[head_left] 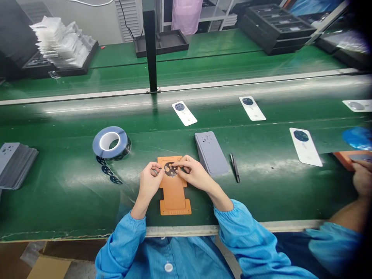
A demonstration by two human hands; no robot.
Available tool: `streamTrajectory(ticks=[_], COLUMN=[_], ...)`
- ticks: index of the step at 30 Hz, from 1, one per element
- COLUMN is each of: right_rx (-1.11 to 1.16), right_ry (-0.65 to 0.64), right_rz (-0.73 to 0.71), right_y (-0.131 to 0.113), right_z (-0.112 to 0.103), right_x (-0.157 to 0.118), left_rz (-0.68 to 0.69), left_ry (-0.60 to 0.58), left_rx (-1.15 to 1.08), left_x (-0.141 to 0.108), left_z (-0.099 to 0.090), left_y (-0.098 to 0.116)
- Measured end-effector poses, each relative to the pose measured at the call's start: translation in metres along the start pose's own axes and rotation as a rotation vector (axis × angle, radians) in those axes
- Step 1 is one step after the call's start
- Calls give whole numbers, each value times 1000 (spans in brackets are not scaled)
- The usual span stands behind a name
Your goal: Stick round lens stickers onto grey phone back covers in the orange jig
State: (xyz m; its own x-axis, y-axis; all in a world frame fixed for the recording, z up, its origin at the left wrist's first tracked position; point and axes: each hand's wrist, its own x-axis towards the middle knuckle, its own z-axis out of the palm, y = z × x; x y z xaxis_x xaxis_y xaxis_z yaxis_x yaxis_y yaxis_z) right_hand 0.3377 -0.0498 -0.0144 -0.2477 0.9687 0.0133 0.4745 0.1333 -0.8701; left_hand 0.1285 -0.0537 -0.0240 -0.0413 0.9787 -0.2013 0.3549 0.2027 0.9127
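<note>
An orange fixture (pixel 175 195) lies on the green table near its front edge, with a round black sticker (pixel 171 169) with holes at its upper end. My left hand (pixel 151 180) is at the sticker's left side, thumb and fingers pinched together; what they hold, if anything, is too small to name. From the right, my right hand (pixel 193 172) reaches over the sticker, its fingertips bent together on or just above it. A roll of blue tape (pixel 99 141) with a strip of black round stickers (pixel 106 170) lies to the left. Grey plates (pixel 213 153) are stacked to the right, beside black tweezers (pixel 235 167).
White cards (pixel 252 110) with dark circles lie farther back. Another grey stack (pixel 14 164) sits far left. At the right edge a co-worker's hand (pixel 363 178) touches an orange fixture (pixel 344 159). A dark post (pixel 150 50) rises behind, near black trays (pixel 171 42).
</note>
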Motion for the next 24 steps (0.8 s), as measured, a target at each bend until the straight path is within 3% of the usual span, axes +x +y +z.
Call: streamTrajectory(ticks=[12, 24], right_rx=[-40, -5], right_ry=[2, -22], right_rz=[7, 5], right_y=[-5, 1], right_z=[0, 0], right_x=[-2, -4], left_rz=[-6, 0], left_ry=[39, -5], left_rx=[52, 21], left_x=[-1, 1], left_z=[3, 0], left_y=[5, 3])
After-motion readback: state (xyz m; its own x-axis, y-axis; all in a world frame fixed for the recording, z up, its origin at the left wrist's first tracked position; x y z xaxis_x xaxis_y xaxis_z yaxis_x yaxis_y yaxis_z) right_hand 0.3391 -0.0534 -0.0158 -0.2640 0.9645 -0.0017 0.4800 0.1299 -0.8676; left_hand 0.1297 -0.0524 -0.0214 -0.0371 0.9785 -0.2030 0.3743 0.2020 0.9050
